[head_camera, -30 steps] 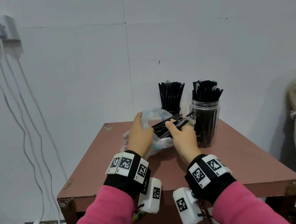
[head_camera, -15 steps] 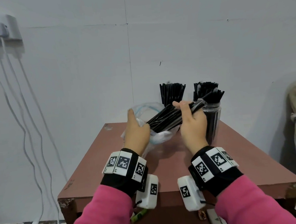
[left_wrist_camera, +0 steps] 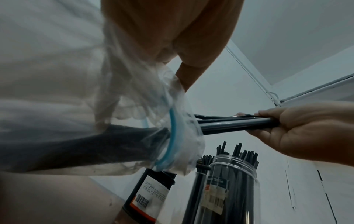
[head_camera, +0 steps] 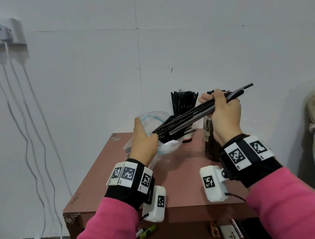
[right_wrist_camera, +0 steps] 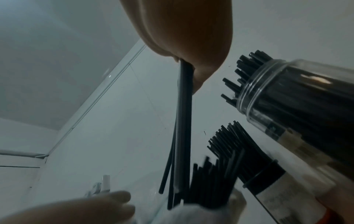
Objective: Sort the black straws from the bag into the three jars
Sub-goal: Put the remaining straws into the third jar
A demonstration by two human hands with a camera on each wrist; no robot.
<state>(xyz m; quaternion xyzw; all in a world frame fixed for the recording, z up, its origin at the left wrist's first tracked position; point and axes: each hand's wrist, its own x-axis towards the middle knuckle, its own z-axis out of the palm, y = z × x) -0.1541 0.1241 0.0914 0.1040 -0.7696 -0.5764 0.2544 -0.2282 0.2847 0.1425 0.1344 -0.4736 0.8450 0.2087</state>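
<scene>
Two straw-filled jars (head_camera: 183,106) (head_camera: 210,140) crowd the table's (head_camera: 185,182) far right corner, close against the wall (head_camera: 94,86). The near half and left side lie bare, open to a reaching hand.

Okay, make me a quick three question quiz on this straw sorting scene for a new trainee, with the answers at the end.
1. True or false: the right hand holds a bundle of straws.
2. What does the left hand hold?
A. a jar
B. the bag
C. a cable
3. Fill in: the straws' lower ends are still inside the ____.

Key: 1 true; 2 B; 3 bag.
</scene>
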